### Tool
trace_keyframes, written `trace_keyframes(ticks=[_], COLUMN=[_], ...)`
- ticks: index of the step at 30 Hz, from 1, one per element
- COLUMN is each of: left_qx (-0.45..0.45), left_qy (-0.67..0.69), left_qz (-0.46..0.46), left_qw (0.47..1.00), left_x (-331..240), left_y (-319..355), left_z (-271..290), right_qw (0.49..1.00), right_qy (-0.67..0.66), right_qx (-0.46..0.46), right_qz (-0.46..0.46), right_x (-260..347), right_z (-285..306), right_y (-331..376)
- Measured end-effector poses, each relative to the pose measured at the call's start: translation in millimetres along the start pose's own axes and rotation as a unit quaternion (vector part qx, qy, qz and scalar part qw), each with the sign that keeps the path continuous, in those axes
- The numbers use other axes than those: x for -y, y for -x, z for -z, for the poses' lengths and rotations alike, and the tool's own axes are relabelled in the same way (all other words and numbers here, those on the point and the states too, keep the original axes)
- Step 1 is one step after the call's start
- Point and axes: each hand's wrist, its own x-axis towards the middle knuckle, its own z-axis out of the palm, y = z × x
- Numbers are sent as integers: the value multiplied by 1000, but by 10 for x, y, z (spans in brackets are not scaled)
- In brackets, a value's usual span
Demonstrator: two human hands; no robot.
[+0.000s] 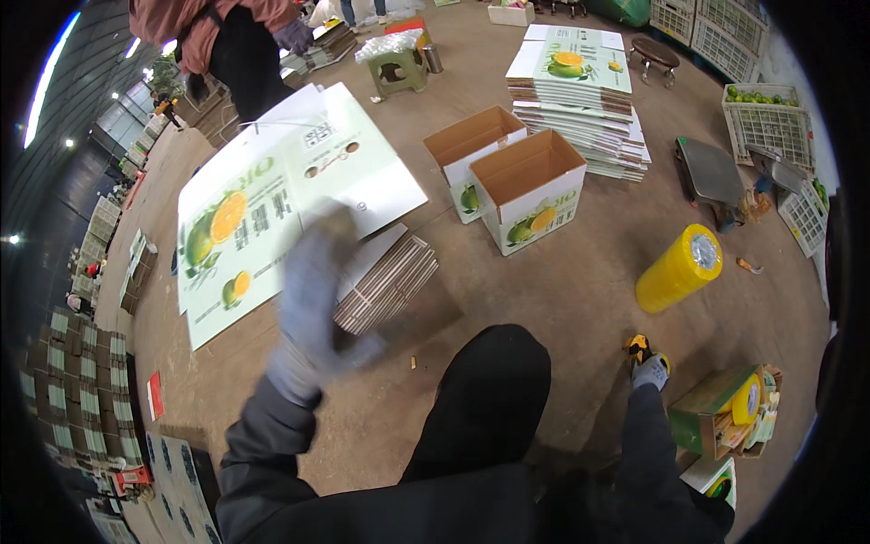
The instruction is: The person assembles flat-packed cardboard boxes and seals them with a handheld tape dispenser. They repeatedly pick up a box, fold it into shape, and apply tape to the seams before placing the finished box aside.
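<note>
My left hand (313,308), in a grey glove, is smeared by motion in front of a flattened white carton (362,181) printed with oranges and limes. Its thumb stands apart from the stretched fingers, and I see nothing held in it. Under that carton, a stack of folded cartons (388,286) lies on the floor. At the right, my gloved right hand (650,372) is closed round a small yellow and black tool (638,345) that looks like a tape cutter. Beyond it a yellow roll of tape (675,272), tall like several rolls together, stands on the floor.
Two open cartons (530,190) stand ahead, before a tall pile of flat cartons (580,100). A metal scale (710,170) and crates of green fruit (770,122) are at the right. A box of supplies (716,412) sits near right. Another person (236,54) stands far left.
</note>
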Motion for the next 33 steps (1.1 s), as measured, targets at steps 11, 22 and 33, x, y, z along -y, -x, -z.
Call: trace_keyframes(ticks=[11, 22, 33], left_qx=[160, -120, 255], left_qy=[-336, -376, 163], left_qz=[111, -252, -94], left_qw=[922, 884, 949], left_x=[553, -1313, -883], left_y=[-82, -1311, -71], left_z=[1418, 1238, -2209], right_qw=[988, 720, 733], right_qy=[-135, -564, -660], right_qx=[0, -159, -20], right_qz=[78, 372, 163], right_x=[764, 767, 1550], right_z=[1031, 2851, 1575], right_y=[156, 71, 138])
